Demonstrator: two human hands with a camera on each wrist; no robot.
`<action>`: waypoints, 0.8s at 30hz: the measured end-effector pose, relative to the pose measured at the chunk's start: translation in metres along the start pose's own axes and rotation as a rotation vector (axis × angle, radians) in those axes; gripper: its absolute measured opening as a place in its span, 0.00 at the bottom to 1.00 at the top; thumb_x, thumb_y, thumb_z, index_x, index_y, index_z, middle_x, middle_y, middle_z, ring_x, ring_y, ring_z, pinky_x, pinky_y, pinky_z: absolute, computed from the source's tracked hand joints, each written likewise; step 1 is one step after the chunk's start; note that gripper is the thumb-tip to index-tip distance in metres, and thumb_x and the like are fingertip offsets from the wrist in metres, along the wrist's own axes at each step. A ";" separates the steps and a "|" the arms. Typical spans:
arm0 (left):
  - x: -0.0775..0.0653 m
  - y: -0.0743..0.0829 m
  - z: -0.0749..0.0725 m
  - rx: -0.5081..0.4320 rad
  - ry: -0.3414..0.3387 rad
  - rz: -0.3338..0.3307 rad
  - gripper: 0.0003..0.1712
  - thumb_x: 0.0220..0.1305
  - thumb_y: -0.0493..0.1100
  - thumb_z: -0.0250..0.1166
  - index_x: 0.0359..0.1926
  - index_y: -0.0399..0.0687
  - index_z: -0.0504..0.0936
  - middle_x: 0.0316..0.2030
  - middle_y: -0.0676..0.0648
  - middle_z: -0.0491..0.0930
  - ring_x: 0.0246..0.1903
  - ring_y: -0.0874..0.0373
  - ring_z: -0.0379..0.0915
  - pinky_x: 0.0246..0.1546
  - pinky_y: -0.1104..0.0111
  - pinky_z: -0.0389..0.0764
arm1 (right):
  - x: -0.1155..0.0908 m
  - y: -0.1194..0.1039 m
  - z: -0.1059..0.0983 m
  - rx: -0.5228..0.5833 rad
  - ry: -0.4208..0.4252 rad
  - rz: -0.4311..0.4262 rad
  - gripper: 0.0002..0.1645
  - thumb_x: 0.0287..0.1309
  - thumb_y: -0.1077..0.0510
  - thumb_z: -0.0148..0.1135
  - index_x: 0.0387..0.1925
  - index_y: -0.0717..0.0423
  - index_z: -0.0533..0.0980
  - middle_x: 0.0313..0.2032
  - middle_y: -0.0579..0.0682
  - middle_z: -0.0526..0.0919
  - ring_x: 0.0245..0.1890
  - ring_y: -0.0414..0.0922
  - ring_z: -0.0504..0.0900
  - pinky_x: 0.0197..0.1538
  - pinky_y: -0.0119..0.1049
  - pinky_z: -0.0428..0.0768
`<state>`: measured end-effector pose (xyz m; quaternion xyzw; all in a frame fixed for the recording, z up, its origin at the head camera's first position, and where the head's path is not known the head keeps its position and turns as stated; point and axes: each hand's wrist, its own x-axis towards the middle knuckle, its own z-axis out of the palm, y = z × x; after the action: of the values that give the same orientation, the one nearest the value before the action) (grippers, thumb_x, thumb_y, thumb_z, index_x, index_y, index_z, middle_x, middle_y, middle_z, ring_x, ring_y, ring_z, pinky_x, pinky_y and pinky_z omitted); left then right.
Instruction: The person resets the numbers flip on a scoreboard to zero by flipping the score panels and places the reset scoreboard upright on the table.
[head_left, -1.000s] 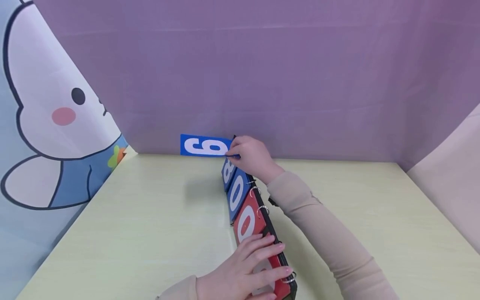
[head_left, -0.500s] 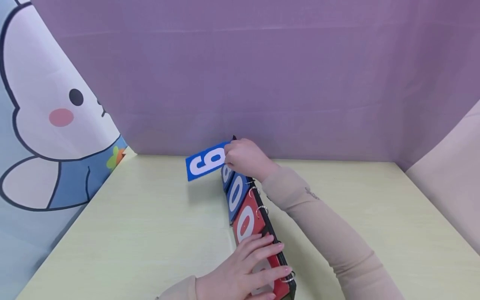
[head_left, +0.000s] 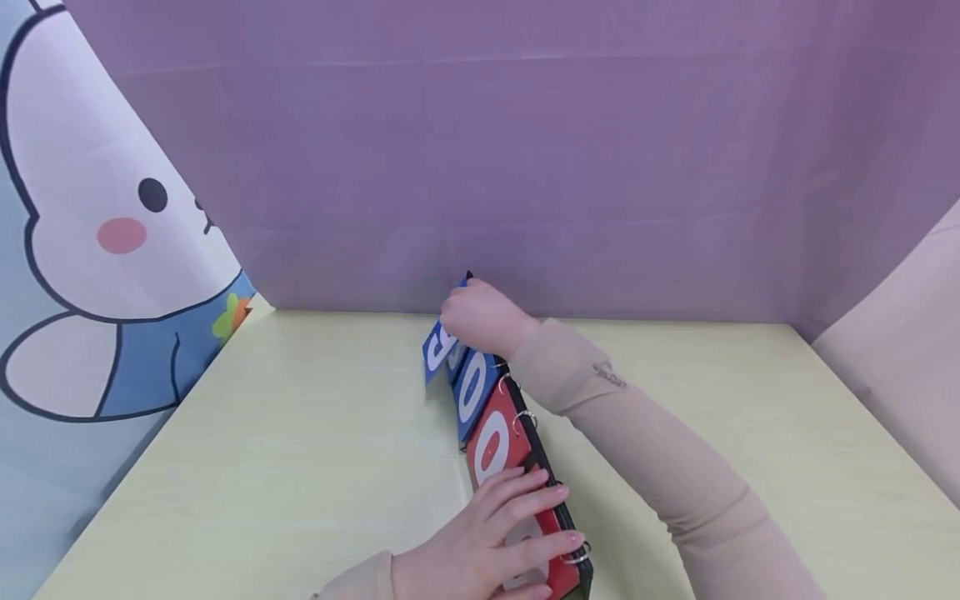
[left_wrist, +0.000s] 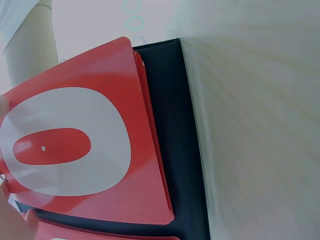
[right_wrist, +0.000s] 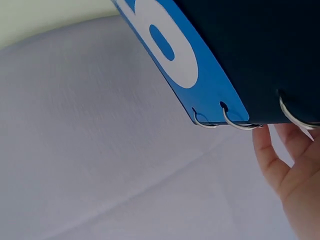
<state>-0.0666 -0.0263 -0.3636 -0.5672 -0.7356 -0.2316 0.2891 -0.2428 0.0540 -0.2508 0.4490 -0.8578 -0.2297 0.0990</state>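
A flip scoreboard (head_left: 546, 462) stands lengthwise on the table, its blue and red number cards hung on metal rings. My right hand (head_left: 483, 317) is at its far end, holding a blue number card (head_left: 437, 352) that slants out from the stack; the fingertips are hidden. In the right wrist view, that hand's fingers (right_wrist: 272, 162) reach past the ringed edge, and a blue card (right_wrist: 210, 75) hangs on the board's other side. My left hand (head_left: 483, 533) rests with spread fingers across the near red cards. The left wrist view shows a red 0 card (left_wrist: 115, 212) close up.
The pale table (head_left: 300, 467) extends on both sides of the scoreboard. Behind it hangs a purple cloth (head_left: 525, 150). A cloth with a cartoon character (head_left: 112, 275) covers the left side. A blue 0 card (head_left: 472, 392) and a red 0 card (head_left: 501, 414) lie between my hands.
The blue card has swung from sticking out leftward to slanting down against the board. My right hand has moved slightly down with it. My left hand has stayed in place.
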 end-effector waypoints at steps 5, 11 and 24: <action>-0.001 -0.002 -0.001 0.010 0.009 0.006 0.26 0.62 0.53 0.59 0.59 0.48 0.73 0.64 0.39 0.61 0.66 0.44 0.54 0.63 0.55 0.62 | 0.005 -0.002 -0.002 -0.030 -0.052 0.004 0.11 0.60 0.60 0.57 0.41 0.47 0.83 0.39 0.44 0.86 0.37 0.41 0.80 0.45 0.35 0.76; -0.001 -0.003 -0.001 0.025 0.020 0.013 0.26 0.62 0.53 0.60 0.58 0.48 0.74 0.64 0.39 0.61 0.65 0.44 0.54 0.63 0.54 0.63 | 0.009 -0.003 0.000 0.044 -0.118 0.045 0.12 0.61 0.60 0.55 0.40 0.48 0.83 0.40 0.45 0.85 0.40 0.43 0.79 0.52 0.39 0.75; -0.003 -0.001 -0.001 -0.001 0.007 -0.016 0.26 0.63 0.53 0.59 0.59 0.48 0.72 0.65 0.39 0.60 0.66 0.45 0.53 0.63 0.56 0.62 | -0.021 0.018 0.053 1.111 0.294 0.174 0.15 0.62 0.55 0.57 0.42 0.59 0.83 0.48 0.52 0.82 0.56 0.48 0.74 0.62 0.40 0.68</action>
<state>-0.0664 -0.0290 -0.3646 -0.5608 -0.7388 -0.2362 0.2896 -0.2636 0.0956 -0.2879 0.3883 -0.8607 0.3288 -0.0150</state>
